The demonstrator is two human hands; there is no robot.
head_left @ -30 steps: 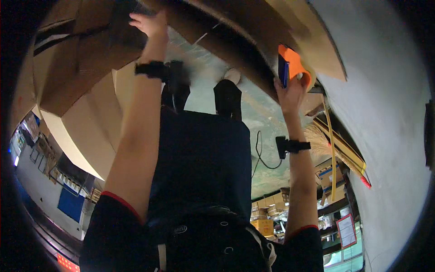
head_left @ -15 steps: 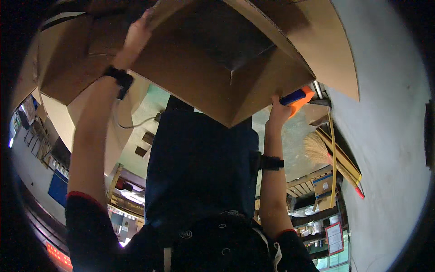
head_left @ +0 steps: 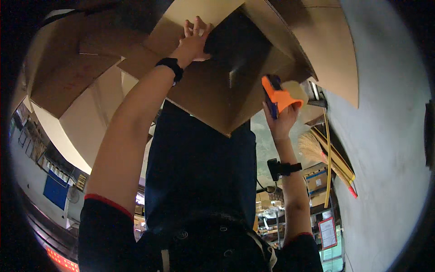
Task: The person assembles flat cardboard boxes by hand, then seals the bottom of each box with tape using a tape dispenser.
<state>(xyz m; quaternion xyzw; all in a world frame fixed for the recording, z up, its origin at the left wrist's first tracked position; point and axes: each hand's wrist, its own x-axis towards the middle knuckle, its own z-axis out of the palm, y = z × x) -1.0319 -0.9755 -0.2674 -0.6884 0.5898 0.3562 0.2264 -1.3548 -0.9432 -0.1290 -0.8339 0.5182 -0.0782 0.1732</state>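
A large brown cardboard box point(head_left: 199, 93) stands open in front of me, flaps spread and one corner pointing toward my body. My left hand point(head_left: 195, 43) reaches into its opening with fingers spread, next to a raised flap point(head_left: 199, 13); the hand grips nothing, and whether it touches the cardboard I cannot tell. In my right hand point(head_left: 283, 120) is an orange and dark blue tape dispenser point(head_left: 282, 97) with a roll of tape on it, held upright just off the right side of the box. Black bands circle both my wrists.
More cardboard point(head_left: 68, 86) stands at the left. A pale wall point(head_left: 385, 136) runs along the right, with a straw broom point(head_left: 312, 147) leaning near it. Shelves with boxes point(head_left: 317, 181) and a red-framed sheet point(head_left: 327, 233) are at the lower right.
My left hand has left the box's left edge and moved right, over the opening, with fingers spread. My right hand has come away from the box's right edge, turning the tape dispenser upright.
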